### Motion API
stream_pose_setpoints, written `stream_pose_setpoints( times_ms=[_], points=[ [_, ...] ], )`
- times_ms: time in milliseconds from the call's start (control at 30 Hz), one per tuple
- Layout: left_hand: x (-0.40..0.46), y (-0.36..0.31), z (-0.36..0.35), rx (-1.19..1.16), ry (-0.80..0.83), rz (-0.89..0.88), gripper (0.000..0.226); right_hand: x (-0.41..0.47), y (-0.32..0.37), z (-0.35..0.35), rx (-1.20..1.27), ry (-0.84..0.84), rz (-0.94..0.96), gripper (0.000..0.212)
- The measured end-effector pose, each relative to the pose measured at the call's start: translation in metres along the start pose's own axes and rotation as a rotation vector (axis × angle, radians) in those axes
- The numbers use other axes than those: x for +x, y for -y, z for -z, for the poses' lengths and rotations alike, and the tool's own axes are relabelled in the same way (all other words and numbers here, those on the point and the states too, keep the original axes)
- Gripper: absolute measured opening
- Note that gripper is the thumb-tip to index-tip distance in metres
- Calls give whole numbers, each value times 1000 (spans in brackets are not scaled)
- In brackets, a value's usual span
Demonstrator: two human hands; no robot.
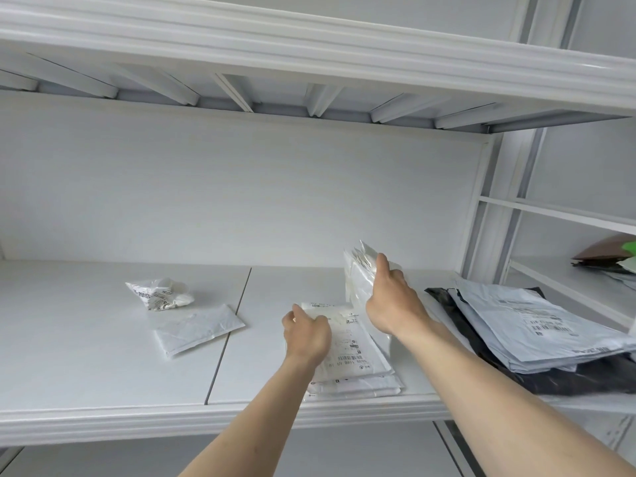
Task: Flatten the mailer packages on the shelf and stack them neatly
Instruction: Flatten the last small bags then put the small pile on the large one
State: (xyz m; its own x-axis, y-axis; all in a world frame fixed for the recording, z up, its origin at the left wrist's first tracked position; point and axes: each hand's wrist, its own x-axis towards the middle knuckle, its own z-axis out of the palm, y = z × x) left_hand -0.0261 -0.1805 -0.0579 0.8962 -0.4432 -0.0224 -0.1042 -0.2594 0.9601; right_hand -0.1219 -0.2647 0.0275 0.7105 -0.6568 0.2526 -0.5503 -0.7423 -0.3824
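A small stack of white mailers [358,366] lies flat near the shelf's front edge, labels up. My left hand [306,333] pinches the far left corner of its top mailer. My right hand [392,301] grips a clear-white mailer [358,273] and holds it upright on its edge just behind the stack. A crumpled white mailer [160,293] sits to the left, further back. In front of it a flat white padded mailer [198,327] lies at an angle.
A pile of light blue-grey and black mailers [530,332] fills the right end of the white shelf [103,373]. The upper shelf's lip [309,39] hangs overhead. A neighbouring shelf at the far right holds brown and green items [609,256].
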Motion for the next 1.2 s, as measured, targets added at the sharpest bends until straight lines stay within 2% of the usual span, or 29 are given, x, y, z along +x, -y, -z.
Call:
stream_pose_setpoints(
  times_ms=[167, 467, 500, 567, 633, 700, 767, 800, 867, 933, 1067, 1133, 1200],
  points=[
    [-1, -1, -7, -181, 44, 62, 56, 2, 8, -15, -57, 64, 3, 74],
    [9, 2, 13, -238, 173, 98, 62, -8, 25, -70, -42, 324, 0, 70],
    [11, 4, 16, -216, 172, 108, 64, -6, 22, -68, -17, 367, -3, 69],
    [14, 7, 22, -174, 155, 128, 59, -2, 12, -59, 189, 439, -42, 65],
    [14, 6, 24, -104, 150, 109, 49, 5, -1, -52, 385, 342, -66, 56],
    [15, 8, 20, -33, 155, 80, 24, 13, -19, -50, 256, 153, -98, 42],
    [15, 10, 15, 12, 129, 65, 8, 12, -35, -54, 76, 147, -154, 54],
    [15, 10, 12, 29, 115, 53, 5, 12, -41, -59, 94, 194, -201, 64],
    [17, 11, 9, 43, 107, 31, 7, 12, -48, -68, 243, 239, -274, 76],
    [19, 13, 4, 65, 105, 11, 11, 14, -52, -76, 310, 224, -289, 73],
    [28, 25, -6, 83, 84, 19, 27, 19, -40, -83, 254, 197, -318, 63],
    [28, 28, -7, 80, 73, 22, 25, 21, -37, -85, 243, 188, -322, 62],
    [30, 30, -4, 105, 71, 12, 32, 21, -35, -83, 210, 183, -315, 64]
  ],
)
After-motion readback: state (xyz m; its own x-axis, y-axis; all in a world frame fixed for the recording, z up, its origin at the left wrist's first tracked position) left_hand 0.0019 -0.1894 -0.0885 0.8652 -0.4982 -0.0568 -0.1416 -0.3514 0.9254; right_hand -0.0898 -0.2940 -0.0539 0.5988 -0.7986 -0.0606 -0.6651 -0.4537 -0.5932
